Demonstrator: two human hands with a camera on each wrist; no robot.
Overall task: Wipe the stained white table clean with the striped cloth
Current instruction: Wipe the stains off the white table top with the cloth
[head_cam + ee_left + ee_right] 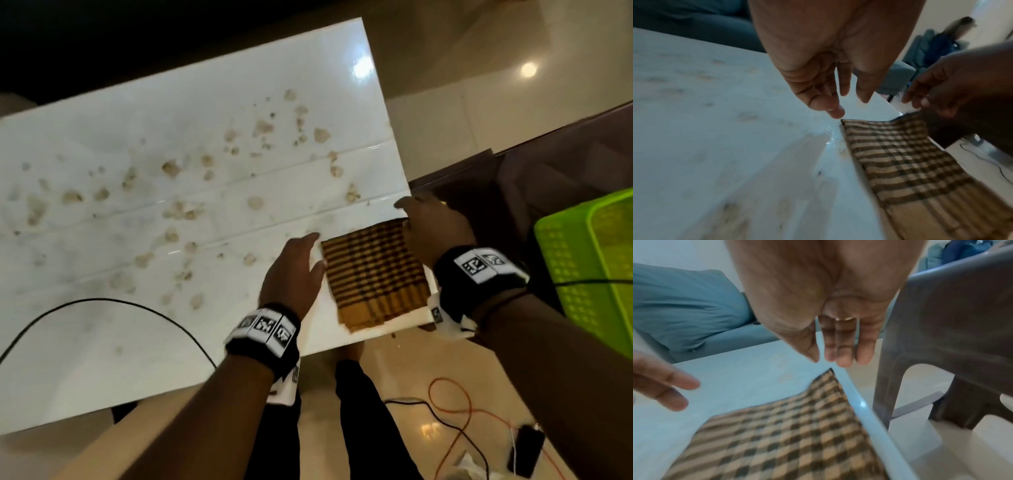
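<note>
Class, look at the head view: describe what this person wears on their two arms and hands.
Both forearms are bare, with no sleeves. Each wrist carries a black band with white square tags printed with black coded patterns. The right hand wears a thin ring, and a thin dark bracelet sits behind the right band.

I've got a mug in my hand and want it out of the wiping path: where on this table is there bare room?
The near-left stretch of the table, beyond the black cable, is nearly stain-free. The near-right corner is crowded: striped cloth between left hand and right hand. Stains cover the middle and far part.
</note>
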